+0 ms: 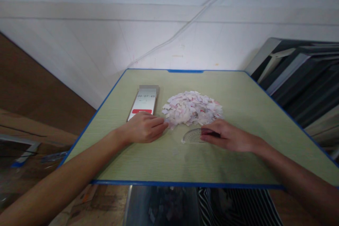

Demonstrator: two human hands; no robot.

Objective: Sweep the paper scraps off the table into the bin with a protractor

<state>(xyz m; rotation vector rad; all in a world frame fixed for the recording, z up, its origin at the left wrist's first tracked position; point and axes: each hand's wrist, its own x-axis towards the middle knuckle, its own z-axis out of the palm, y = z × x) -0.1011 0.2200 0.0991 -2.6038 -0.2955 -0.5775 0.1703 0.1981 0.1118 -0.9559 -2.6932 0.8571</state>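
Observation:
A rounded heap of small torn paper pieces point(190, 107), white with some pink, lies on the pale green table. My right hand point(225, 135) grips a clear plastic protractor point(192, 136) between thumb and fingers, just in front of the heap. The protractor's curved edge faces the paper. My left hand point(145, 127) is closed, knuckles up, at the heap's left front edge. Its fingertips touch or nearly touch some scraps; whether it pinches one is hidden. Behind that hand a phone point(144, 100) lies face up with a running-timer display, its lower end partly covered.
The table point(265, 113) has a blue rim and stands against a white wall with a cable point(185, 26). Dark flat panels point(304, 67) lean on the right. Below the front edge is a clear container point(164, 206) with paper scraps, beside striped fabric point(243, 206).

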